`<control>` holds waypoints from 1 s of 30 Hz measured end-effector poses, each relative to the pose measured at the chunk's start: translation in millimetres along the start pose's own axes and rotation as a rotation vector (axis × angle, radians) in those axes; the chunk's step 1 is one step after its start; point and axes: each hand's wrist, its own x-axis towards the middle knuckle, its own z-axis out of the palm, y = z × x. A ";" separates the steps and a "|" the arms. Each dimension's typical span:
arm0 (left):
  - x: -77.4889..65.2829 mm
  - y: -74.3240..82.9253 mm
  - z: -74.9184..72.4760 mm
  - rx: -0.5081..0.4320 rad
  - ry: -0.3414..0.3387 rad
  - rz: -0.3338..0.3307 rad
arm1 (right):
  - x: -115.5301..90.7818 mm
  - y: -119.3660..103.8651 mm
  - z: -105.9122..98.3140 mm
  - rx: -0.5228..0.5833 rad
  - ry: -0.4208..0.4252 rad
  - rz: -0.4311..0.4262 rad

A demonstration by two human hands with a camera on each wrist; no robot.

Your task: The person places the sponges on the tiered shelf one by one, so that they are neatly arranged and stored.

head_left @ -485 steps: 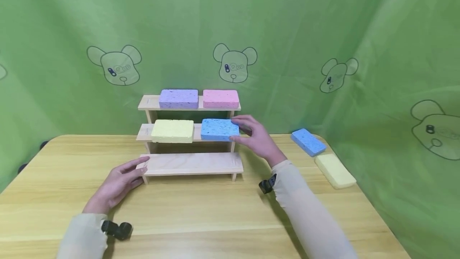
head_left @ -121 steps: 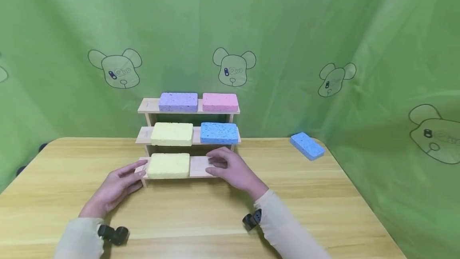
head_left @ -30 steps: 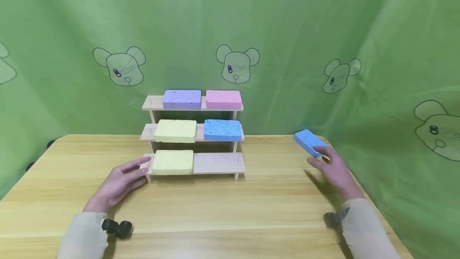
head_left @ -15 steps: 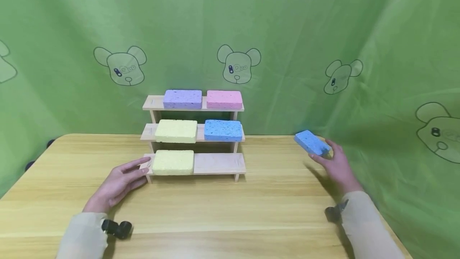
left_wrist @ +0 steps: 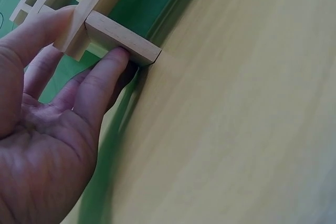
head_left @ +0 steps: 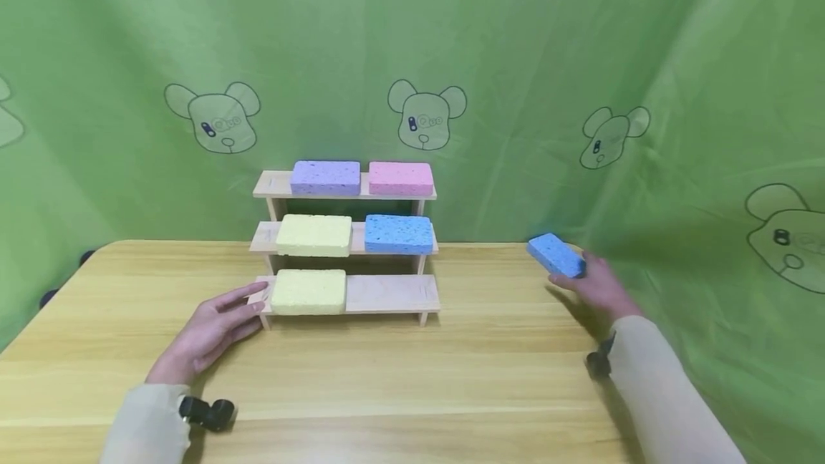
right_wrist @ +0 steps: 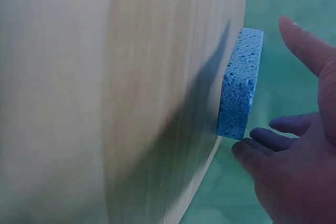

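A three-tier wooden shelf (head_left: pixel 393 293) stands on the table. My left hand (head_left: pixel 215 329) holds its lowest tier at the left end; in the left wrist view, fingertips press against a leg (left_wrist: pixel 123 38). At the table's far right lies a blue sponge (head_left: pixel 556 255). My right hand (head_left: pixel 599 285) is at its near end, thumb and fingers spread around it. In the right wrist view the thumb stands apart from the sponge (right_wrist: pixel 240 85), and the fingertips are close to its lower end; contact is unclear.
Purple (head_left: pixel 325 177) and pink (head_left: pixel 401 178) sponges sit on the top tier. The middle tier bears a yellow (head_left: pixel 314 235) and a blue sponge (head_left: pixel 398 234). Another yellow sponge (head_left: pixel 309 291) lies on the bottom tier's left. A green curtain (head_left: pixel 503 56) hangs behind.
Earlier, one yellow sponge moved from the table's right to the bottom tier. My right hand has since left the shelf and reached the remaining blue sponge. My left hand stays put.
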 end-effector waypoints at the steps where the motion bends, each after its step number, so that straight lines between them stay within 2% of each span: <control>1: -0.5 0.1 -0.5 0.001 0.002 0.002 | 2.2 0.0 1.2 -0.012 0.000 -0.003; 16: 0.2 -1.3 -2.4 0.025 0.000 0.003 | 16.2 18.7 4.1 -0.076 0.028 -0.004; 22: 1.0 -1.7 -2.4 0.013 -0.001 0.003 | 14.3 18.9 -0.7 -0.039 0.031 0.017; 27: 0.6 -1.3 -1.9 0.013 -0.003 0.001 | 6.0 19.3 -7.6 0.002 0.049 -0.026; 30: 0.5 -1.5 -1.8 0.011 -0.004 0.000 | -1.9 16.2 -11.3 0.036 0.032 -0.045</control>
